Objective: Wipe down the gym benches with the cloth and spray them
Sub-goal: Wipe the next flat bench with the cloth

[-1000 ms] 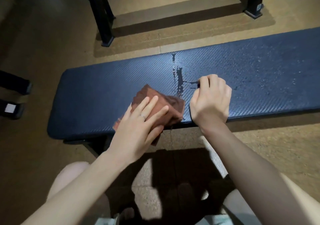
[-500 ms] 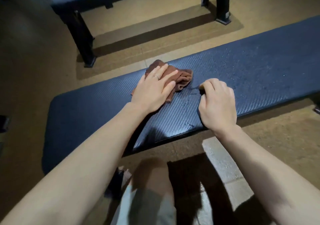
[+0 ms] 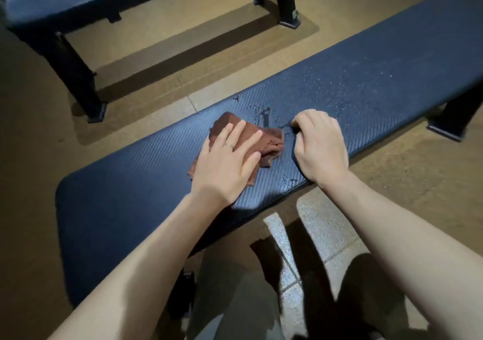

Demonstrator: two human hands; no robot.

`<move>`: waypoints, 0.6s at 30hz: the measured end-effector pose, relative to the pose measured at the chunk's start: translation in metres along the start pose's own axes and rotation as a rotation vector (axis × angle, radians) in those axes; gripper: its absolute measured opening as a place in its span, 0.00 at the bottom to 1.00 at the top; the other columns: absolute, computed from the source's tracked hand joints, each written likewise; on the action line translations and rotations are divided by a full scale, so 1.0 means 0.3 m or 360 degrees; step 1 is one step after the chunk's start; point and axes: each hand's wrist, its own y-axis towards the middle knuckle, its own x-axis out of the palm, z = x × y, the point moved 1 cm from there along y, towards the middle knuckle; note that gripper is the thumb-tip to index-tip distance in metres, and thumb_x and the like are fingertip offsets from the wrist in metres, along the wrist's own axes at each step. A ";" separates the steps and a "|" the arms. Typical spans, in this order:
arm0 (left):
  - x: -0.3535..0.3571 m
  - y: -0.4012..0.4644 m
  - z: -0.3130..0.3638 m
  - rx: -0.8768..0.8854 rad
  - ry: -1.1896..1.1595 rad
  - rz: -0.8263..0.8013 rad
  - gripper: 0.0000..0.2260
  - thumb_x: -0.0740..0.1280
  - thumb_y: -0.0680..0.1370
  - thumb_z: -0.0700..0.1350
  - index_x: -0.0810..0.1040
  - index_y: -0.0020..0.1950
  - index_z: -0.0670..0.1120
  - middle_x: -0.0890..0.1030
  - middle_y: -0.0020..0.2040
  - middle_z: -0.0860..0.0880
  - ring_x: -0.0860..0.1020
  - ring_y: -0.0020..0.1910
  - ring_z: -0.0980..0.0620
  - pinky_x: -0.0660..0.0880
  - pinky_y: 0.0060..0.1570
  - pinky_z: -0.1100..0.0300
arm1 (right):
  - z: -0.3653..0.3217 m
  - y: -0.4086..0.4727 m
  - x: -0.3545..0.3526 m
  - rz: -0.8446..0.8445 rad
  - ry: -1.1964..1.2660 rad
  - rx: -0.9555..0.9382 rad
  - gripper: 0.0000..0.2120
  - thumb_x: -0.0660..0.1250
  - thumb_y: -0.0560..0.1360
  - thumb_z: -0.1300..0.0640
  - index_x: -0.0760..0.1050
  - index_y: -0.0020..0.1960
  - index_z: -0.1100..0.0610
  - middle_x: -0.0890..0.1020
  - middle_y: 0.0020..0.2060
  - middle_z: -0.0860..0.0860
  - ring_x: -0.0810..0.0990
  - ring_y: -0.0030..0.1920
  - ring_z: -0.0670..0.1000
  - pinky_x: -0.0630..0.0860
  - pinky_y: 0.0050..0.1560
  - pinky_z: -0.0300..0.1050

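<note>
A dark blue padded gym bench (image 3: 379, 83) runs from lower left to upper right. Spray droplets and a small wet streak (image 3: 264, 112) lie on its middle and right part. A crumpled brown cloth (image 3: 271, 141) lies on the pad, and my left hand (image 3: 227, 162) presses flat on it with straight fingers. Just right of the cloth, my right hand (image 3: 318, 146) rests on the pad as a curled fist near the front edge. Nothing shows inside the fist. No spray bottle is in view.
A second dark bench (image 3: 52, 2) stands beyond, at the upper left, with black metal legs (image 3: 81, 78) on the tan floor. A black foot of the near bench (image 3: 454, 120) is at the right. My legs are below, on a tiled floor.
My left hand slid the cloth from the near edge to the far edge of the pad, then back to the middle. My right fist stayed on the bench.
</note>
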 end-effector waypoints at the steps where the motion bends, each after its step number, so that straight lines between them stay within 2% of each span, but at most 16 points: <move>1: -0.007 0.060 0.009 -0.0005 -0.0015 0.0031 0.23 0.47 0.85 0.61 0.59 0.81 0.63 0.54 0.84 0.53 0.51 0.83 0.50 0.52 0.79 0.42 | -0.001 0.001 0.001 0.0000 -0.0006 -0.0001 0.10 0.57 0.74 0.60 0.75 0.51 0.59 0.78 0.50 0.55 0.75 0.54 0.60 0.67 0.56 0.55; 5: -0.018 0.181 0.052 -0.0048 -0.0026 0.0077 0.23 0.49 0.86 0.60 0.61 0.81 0.62 0.56 0.84 0.51 0.53 0.83 0.48 0.53 0.79 0.39 | 0.018 0.012 -0.009 0.0011 0.0024 -0.0032 0.10 0.58 0.73 0.61 0.75 0.51 0.60 0.78 0.49 0.56 0.75 0.53 0.62 0.68 0.54 0.55; 9: 0.011 -0.046 0.109 0.0076 0.0021 0.0065 0.24 0.49 0.85 0.60 0.60 0.82 0.60 0.55 0.84 0.51 0.51 0.83 0.49 0.52 0.79 0.41 | 0.136 0.033 -0.065 0.0124 -0.0083 0.0179 0.12 0.58 0.74 0.60 0.76 0.54 0.60 0.79 0.52 0.59 0.75 0.53 0.63 0.67 0.54 0.56; 13: 0.031 -0.183 0.204 0.0077 0.0117 -0.0076 0.26 0.45 0.85 0.61 0.56 0.83 0.60 0.52 0.85 0.50 0.49 0.83 0.49 0.53 0.79 0.40 | 0.264 0.076 -0.083 0.0091 -0.0089 0.0313 0.12 0.56 0.76 0.59 0.76 0.54 0.60 0.77 0.52 0.60 0.74 0.53 0.64 0.67 0.55 0.57; 18: 0.048 0.067 0.315 0.0107 0.0083 0.0043 0.24 0.47 0.85 0.60 0.60 0.82 0.60 0.54 0.84 0.50 0.52 0.83 0.48 0.54 0.78 0.38 | 0.281 0.082 -0.055 0.0140 -0.0048 0.0325 0.12 0.56 0.77 0.58 0.76 0.53 0.58 0.78 0.52 0.58 0.74 0.53 0.63 0.67 0.55 0.57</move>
